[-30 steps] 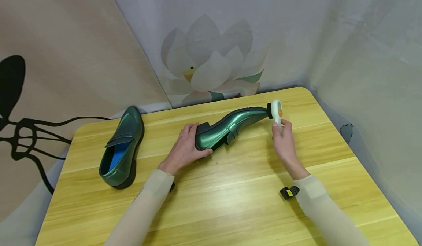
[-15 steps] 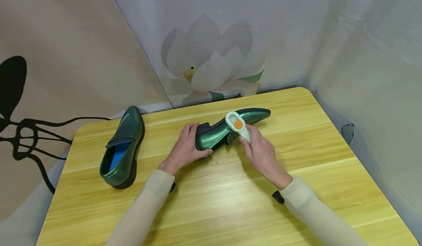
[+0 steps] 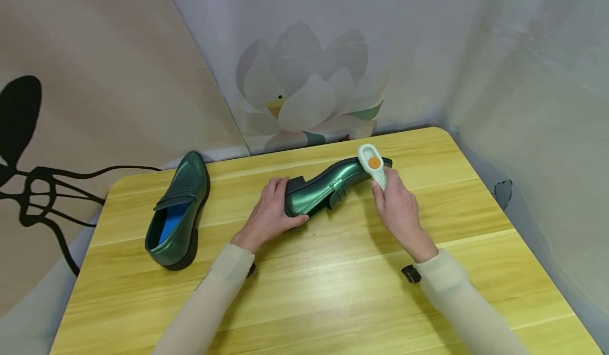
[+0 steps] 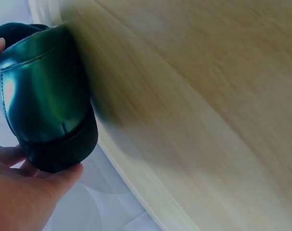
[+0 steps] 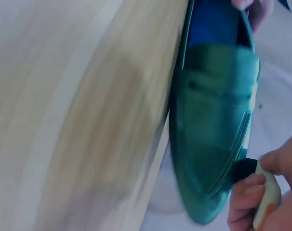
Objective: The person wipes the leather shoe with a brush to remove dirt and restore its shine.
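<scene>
A shiny green loafer point(image 3: 316, 195) lies on its side on the table, toe pointing right and dark sole facing away. My left hand point(image 3: 268, 215) grips it at the heel; the left wrist view shows the heel end point(image 4: 45, 96) between thumb and fingers. In my right hand point(image 3: 398, 209) is a small shoe brush point(image 3: 373, 163) with a white handle and an orange spot. Its dark bristles point(image 5: 245, 169) meet the side of the loafer near the toe in the right wrist view. The brush covers part of the toe in the head view.
A matching green loafer point(image 3: 178, 212) with a blue insole stands upright at the left of the wooden table point(image 3: 304, 302). Behind the table hangs a pale curtain point(image 3: 409, 69) with a flower print. The table's back edge runs close behind both shoes.
The brush went from the toe tip leftward to the middle of the loafer, then back right toward the toe. My left hand and the loafer have stayed in place.
</scene>
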{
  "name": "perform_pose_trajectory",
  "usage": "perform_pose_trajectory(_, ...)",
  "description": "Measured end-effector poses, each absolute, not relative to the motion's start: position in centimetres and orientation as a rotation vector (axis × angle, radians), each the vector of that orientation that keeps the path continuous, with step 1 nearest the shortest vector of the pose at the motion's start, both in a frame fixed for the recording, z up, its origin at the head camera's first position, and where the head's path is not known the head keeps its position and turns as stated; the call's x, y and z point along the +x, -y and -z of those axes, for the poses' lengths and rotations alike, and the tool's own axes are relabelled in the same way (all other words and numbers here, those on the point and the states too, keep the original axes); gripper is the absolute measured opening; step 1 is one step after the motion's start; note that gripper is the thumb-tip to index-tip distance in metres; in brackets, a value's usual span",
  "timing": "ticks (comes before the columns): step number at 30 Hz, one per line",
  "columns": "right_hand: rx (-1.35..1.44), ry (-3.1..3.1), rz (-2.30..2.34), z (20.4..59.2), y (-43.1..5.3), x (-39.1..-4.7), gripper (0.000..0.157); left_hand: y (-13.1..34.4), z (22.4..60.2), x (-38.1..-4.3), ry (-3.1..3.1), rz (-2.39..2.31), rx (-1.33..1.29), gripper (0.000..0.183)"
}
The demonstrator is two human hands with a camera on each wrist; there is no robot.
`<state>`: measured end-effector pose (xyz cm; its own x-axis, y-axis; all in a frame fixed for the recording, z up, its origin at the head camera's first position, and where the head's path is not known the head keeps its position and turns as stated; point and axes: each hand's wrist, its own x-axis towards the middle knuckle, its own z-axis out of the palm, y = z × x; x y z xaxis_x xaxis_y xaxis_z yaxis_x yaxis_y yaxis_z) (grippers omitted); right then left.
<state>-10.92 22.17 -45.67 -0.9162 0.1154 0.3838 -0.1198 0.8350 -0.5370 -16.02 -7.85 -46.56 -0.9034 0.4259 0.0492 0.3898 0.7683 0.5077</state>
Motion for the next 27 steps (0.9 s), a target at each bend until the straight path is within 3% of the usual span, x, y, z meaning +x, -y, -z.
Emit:
perform_pose_trajectory(8,0.282,2.664,-0.673,44.3,-18.9,-10.6,0.048,7.9,46.6,-15.8,-2.908,-0.811,0.676,0.106)
perform_pose_trajectory(19,-0.065,2.638,-0.876,44.0,-24.1,-11.3,0.045,7.9,46.8,-16.0,-2.899,-0.803,0.669,0.106)
perform_pose_trajectory(27,0.314,2.671,-0.933,45.4,-20.4,-9.7,0.048,7.8,46.7,-16.0,-2.896,-0.794,0.658,0.105)
